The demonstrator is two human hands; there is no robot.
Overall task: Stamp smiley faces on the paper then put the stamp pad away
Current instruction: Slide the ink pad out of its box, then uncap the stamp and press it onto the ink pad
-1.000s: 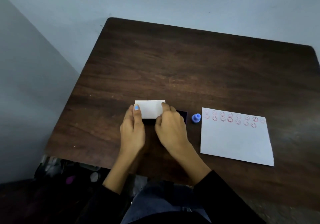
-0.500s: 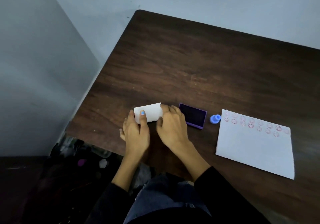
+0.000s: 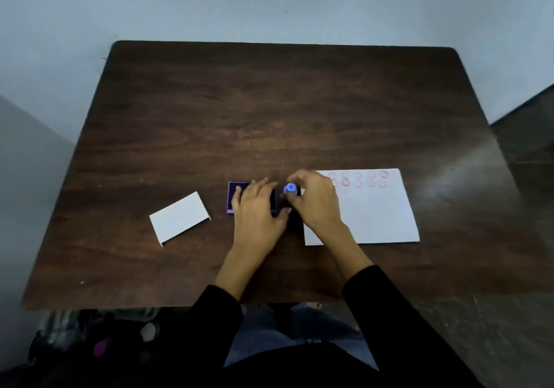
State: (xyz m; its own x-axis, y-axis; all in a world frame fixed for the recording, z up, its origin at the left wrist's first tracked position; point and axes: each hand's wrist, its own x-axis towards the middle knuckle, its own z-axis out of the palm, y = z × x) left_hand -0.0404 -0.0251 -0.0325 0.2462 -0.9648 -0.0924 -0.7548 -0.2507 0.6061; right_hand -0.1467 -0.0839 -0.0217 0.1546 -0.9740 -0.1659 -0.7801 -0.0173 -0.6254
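The purple stamp pad [image 3: 234, 197] lies uncovered on the dark wooden table [image 3: 269, 117], its dark ink face up. My left hand [image 3: 257, 210] lies flat over its right part, fingers spread, holding it down. Just right of it stands the small blue stamp [image 3: 290, 189]. My right hand [image 3: 319, 200] curls around the stamp, thumb at its near side and fingers arched over it. The white paper [image 3: 374, 216] lies to the right, with two rows of red smiley faces [image 3: 358, 179] along its far edge. The hand hides its left corner.
The pad's white lid [image 3: 179, 218] lies by itself on the table left of the pad, turned at an angle. The table's near edge runs just in front of my sleeves. A cluttered dark bag [image 3: 99, 342] sits on the floor at lower left.
Both hands have let go of the white lid, which now lies off to the left. My left hand moved onto the uncovered pad and my right hand went right to the blue stamp.
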